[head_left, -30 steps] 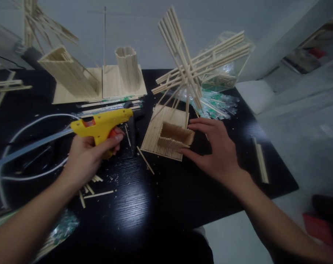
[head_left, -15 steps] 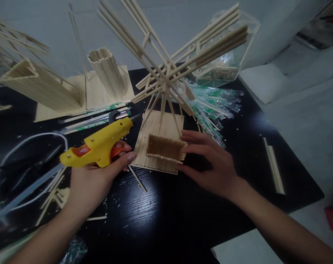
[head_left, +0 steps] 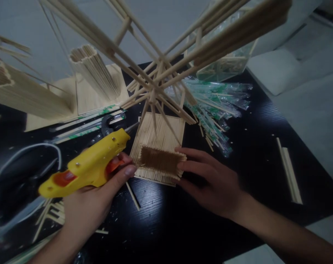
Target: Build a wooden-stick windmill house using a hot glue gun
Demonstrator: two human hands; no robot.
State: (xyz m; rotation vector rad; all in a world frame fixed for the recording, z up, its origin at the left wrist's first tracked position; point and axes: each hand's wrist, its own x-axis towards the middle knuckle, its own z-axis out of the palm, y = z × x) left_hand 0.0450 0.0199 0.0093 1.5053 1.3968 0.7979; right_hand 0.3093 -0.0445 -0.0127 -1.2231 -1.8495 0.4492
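My left hand (head_left: 97,190) is wrapped round the handle of a yellow glue gun (head_left: 91,161), whose nozzle points up and right. Its thumb tip reaches close to the left end of a small open box made of sticks (head_left: 162,172). The fingers of my right hand (head_left: 207,176) press on the box's right end. That box sits at the near part of a stick base panel (head_left: 147,128). Above the panel rises a windmill-like frame of sticks (head_left: 154,93), its long arms crossing and spreading upward.
At the left stand two hollow stick towers (head_left: 96,69) on flat bases. Clear-and-green plastic wrappers (head_left: 210,99) lie behind the panel, before a transparent bin (head_left: 224,66). Loose sticks (head_left: 290,176) lie at the right. A white cable (head_left: 25,146) loops at the left.
The view has come closer, so the frame's arms look larger. The small box looks slightly lifted or tilted, with my right fingers still on its right end. The glue gun appears lower and farther left.
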